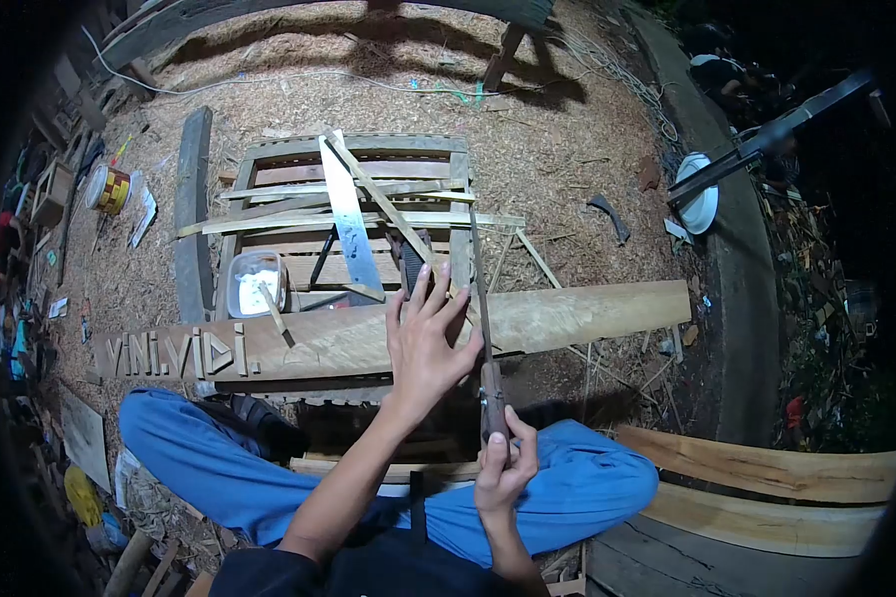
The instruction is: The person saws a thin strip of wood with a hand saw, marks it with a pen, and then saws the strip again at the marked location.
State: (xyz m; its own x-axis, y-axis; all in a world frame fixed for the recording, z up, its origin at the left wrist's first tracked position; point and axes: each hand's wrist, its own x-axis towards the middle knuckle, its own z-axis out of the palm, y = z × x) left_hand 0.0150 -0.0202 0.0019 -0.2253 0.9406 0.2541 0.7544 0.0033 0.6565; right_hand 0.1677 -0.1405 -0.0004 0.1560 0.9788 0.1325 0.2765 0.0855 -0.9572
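Note:
My right hand [506, 466] is wrapped around the wooden handle of a saw [493, 403], whose narrow blade is seen nearly edge-on and points away from me. Just left of the blade, my left hand [426, 333] lies palm down with its fingers spread. Under its fingers passes a thin wooden strip [378, 194], running up and left over the pallet; its near end is partly hidden. Beneath the hand is a long wooden plank [587, 313] with raised wooden letters [179, 353] reading "VINI.VIDI." at its left end.
A slatted pallet [458, 159] carries several thin strips, a broad metal blade [344, 219] and a tub of white paste [256, 284] with a stick across its rim. Boards [777, 468] lie at right. Wood shavings cover the ground, with a bucket [108, 189] at left.

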